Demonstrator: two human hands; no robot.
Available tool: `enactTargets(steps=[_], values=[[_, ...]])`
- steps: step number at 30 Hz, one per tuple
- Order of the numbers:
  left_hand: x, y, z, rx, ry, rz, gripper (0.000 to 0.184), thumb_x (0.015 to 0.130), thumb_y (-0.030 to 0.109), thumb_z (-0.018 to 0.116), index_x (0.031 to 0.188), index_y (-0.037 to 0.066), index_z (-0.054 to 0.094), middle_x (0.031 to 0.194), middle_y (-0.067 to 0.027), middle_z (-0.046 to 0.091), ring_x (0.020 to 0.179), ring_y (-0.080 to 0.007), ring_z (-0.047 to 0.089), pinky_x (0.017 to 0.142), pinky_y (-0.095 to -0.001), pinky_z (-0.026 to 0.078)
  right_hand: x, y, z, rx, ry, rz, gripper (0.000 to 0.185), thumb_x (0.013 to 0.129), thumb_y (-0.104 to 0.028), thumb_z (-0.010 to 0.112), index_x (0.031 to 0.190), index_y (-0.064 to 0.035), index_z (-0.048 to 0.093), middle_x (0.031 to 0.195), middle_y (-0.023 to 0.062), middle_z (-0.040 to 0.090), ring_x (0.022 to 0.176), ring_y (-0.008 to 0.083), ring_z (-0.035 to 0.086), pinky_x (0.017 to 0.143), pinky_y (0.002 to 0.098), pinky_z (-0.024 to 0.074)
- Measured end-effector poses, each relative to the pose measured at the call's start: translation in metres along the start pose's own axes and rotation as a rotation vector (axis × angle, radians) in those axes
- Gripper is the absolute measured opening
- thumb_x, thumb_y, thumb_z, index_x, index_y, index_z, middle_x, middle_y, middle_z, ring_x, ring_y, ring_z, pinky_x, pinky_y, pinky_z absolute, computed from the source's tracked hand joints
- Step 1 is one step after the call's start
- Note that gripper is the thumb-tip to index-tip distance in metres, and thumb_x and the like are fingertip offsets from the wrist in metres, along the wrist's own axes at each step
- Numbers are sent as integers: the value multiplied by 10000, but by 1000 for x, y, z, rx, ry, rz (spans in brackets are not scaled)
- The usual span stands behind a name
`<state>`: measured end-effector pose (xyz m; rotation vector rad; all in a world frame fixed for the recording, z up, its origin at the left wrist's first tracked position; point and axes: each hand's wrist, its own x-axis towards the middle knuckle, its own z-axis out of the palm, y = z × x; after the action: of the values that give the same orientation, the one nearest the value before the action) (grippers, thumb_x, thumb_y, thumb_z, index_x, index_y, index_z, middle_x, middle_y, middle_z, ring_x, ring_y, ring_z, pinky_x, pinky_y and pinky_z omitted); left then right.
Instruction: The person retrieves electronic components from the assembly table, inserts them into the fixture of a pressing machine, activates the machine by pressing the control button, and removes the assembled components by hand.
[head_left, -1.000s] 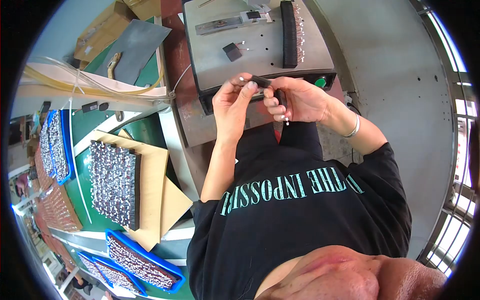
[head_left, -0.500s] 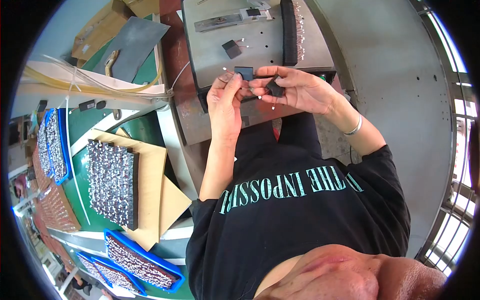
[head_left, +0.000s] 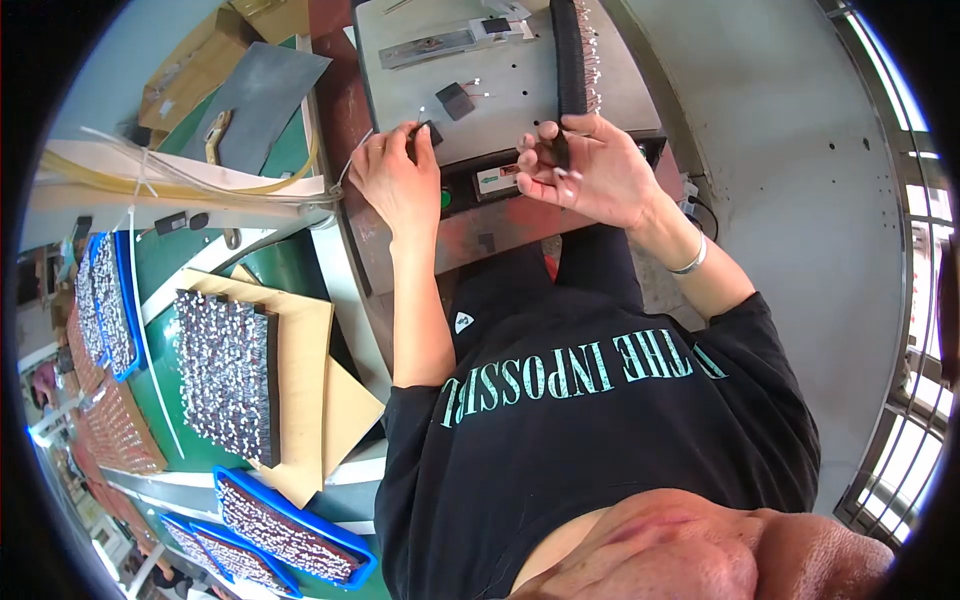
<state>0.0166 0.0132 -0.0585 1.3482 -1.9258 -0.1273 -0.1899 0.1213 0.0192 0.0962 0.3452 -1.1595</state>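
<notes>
1. Edges: the left-hand block is located at the near-left part of the metal plate. A wired black block lies just beyond it; a strip of holed metal separates that block from the upright row of black blocks at right.
2. Left hand: palm down, fingers bent; the left-hand block is touched by the fingertips, but whether it is gripped cannot be told.
3. Right hand: palm turned up, raised near the plate's front edge; a small dark piece is held narrowly in curled fingers, partly hidden.
4. Surface: a metal fixture is placed on the plate's far side.
5. Room: white-connector packs are stacked on cardboard at left; blue trays are set nearby.
</notes>
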Motion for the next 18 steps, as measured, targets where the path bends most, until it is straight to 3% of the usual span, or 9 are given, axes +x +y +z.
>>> enactTargets(steps=[3, 4, 7, 8, 14, 18], values=[[1, 2, 4, 121, 176, 84, 238, 893, 301, 683, 1011, 95, 710, 1065, -51, 663, 1087, -267, 547, 963, -452, 385, 8, -5, -20, 100, -185, 95, 280, 980, -244, 552, 901, 20, 602, 1033, 144, 582, 982, 275, 592, 1053, 468, 472], [3, 11, -6, 136, 224, 115, 193, 889, 249, 699, 1008, 96, 704, 1042, -47, 667, 1070, -274, 558, 939, -441, 407, 13, -2, -22, 147, -332, 139, 292, 999, -224, 507, 1047, 44, 609, 1127, 183, 596, 1059, 295, 598, 1062, 468, 458], [-6, 33, -28, -315, 161, 216, 136, 872, 160, 721, 990, 93, 705, 1019, -42, 666, 1025, -278, 569, 909, -418, 434, 4, 9, 7, -32, -4, -58, 363, 1018, -210, 481, 1258, 55, 541, 1276, 228, 569, 1177, 317, 576, 1065, 462, 453], [-12, 49, -38, -378, 171, 231, 114, 873, 105, 724, 982, 75, 712, 969, -48, 686, 944, -267, 605, 899, -383, 457, 8, 9, 2, -75, -69, -74, 453, 1033, -219, 461, 1399, 46, 433, 1393, 228, 510, 1272, 325, 527, 1094, 437, 430], [-30, 73, -54, -390, -26, 293, 361, 731, 187, 836, 1071, 132, 730, 1185, -26, 588, 1181, -264, 466, 985, -391, 405, 10, 11, -1, -420, -109, -69, 554, 1056, -362, 420, 1477, -7, 360, 1423, 131, 483, 1287, 240, 504, 1084, 385, 438], [-33, 71, -44, -451, -64, 324, 367, 706, 173, 835, 1055, 117, 738, 1112, -4, 626, 1187, -263, 468, 1009, -405, 396, 13, 17, -2, -519, -81, -59, 597, 1066, -438, 371, 1509, -39, 330, 1396, 99, 489, 1240, 184, 525, 1032, 345, 476]])
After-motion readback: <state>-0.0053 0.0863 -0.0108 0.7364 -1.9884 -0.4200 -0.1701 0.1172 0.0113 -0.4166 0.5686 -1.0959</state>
